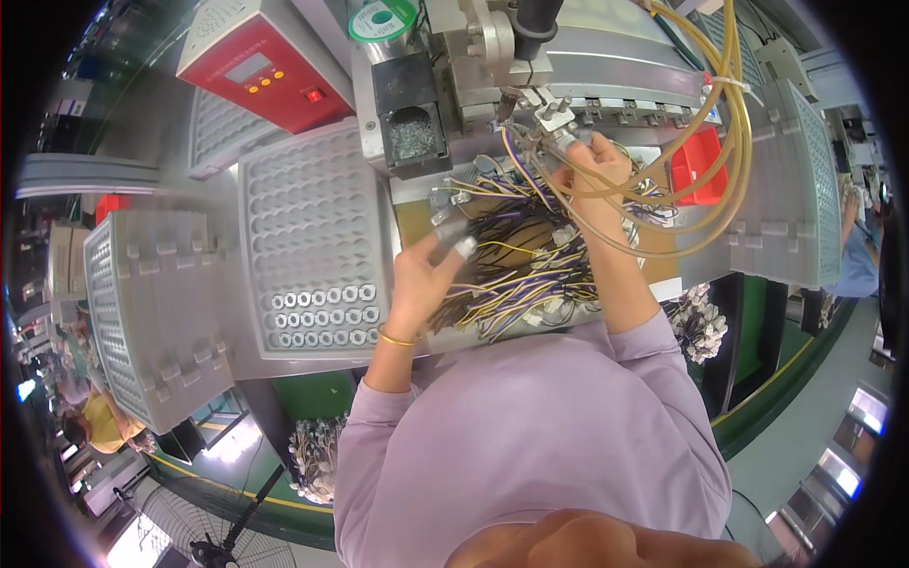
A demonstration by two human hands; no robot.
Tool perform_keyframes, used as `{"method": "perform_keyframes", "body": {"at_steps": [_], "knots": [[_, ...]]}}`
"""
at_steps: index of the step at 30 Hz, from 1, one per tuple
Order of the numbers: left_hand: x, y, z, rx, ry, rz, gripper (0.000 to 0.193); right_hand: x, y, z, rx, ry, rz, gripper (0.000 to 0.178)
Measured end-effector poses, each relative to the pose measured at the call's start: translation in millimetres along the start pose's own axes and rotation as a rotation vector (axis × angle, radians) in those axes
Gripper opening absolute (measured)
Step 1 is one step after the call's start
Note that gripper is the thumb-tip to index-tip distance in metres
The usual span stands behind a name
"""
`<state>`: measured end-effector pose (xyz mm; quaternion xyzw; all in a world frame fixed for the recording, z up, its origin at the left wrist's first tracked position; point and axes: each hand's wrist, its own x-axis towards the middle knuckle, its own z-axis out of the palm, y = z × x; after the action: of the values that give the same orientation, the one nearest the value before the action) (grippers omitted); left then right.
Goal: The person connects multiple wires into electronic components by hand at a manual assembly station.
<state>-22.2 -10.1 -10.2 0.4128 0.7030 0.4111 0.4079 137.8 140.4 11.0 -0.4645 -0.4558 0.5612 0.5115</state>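
Over the left edge of a pile of cut wires [530, 279], black, yellow, white and purple, is my left hand [423, 279]. Its thumb and fingers are apart, with pale finger covers on the tips and nothing visible between them. Small metal parts with wires [450, 201] lie just beyond those fingertips. My right hand [598, 170] is up at a small metal clamp fixture [557, 115] on the bench machine. Its fingers are bent together there; what they pinch is hidden. Wires hang from the fixture beside that hand.
Left of the wires lies a grey tray [312, 237] with round metal parts in its near rows. A solder spool [382, 21], a black box of metal bits [413, 133] and a red controller [265, 71] stand behind. Looped tan hoses [734, 142] hang near a red bin [699, 168].
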Motion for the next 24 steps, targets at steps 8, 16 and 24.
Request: {"method": "perform_keyframes", "body": {"at_steps": [8,16,24], "knots": [[-5,7,1,-0.484,0.026,-0.046,0.019,-6,3,3,0.052,0.07,-0.003,0.014],[-9,11,1,-0.479,0.004,-0.028,0.024,-7,2,2,-0.005,0.047,-0.007,0.006],[-14,21,2,-0.53,0.047,0.082,0.022,0,-20,4,-0.221,-0.098,0.118,0.017]]}}
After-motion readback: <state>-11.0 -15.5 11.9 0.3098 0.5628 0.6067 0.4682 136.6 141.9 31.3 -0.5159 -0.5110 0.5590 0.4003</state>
